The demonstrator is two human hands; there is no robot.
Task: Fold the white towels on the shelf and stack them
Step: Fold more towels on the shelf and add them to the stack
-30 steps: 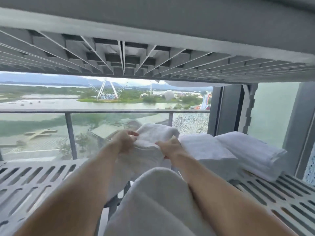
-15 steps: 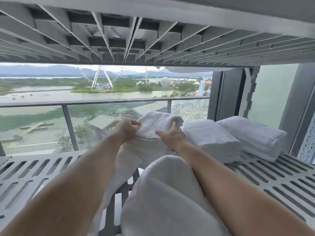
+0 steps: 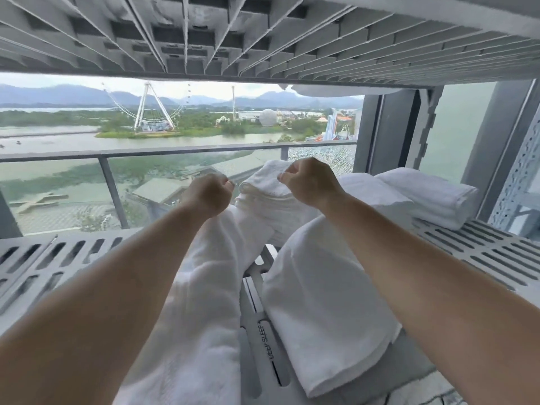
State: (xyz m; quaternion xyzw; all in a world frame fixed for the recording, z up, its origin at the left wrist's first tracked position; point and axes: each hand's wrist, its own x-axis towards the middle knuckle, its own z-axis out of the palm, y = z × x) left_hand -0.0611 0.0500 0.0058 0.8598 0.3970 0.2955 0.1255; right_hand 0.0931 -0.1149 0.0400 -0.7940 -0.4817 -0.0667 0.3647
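While the long towel (image 3: 263,200) lies stretched across the grey slatted shelf (image 3: 496,252), its raised far end is pinched in the curled grip of the right hand (image 3: 309,182). Its near length, trailing toward the shelf's front edge, is held in the tight, fisted grip of the left hand (image 3: 209,194). A folded towel (image 3: 321,302) is seen beneath the right forearm. Two further towels, the middle one (image 3: 377,197) and the corner one (image 3: 429,194), are laid touching at the back right.

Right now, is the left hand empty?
No, the left hand grips the towel that hangs below it.
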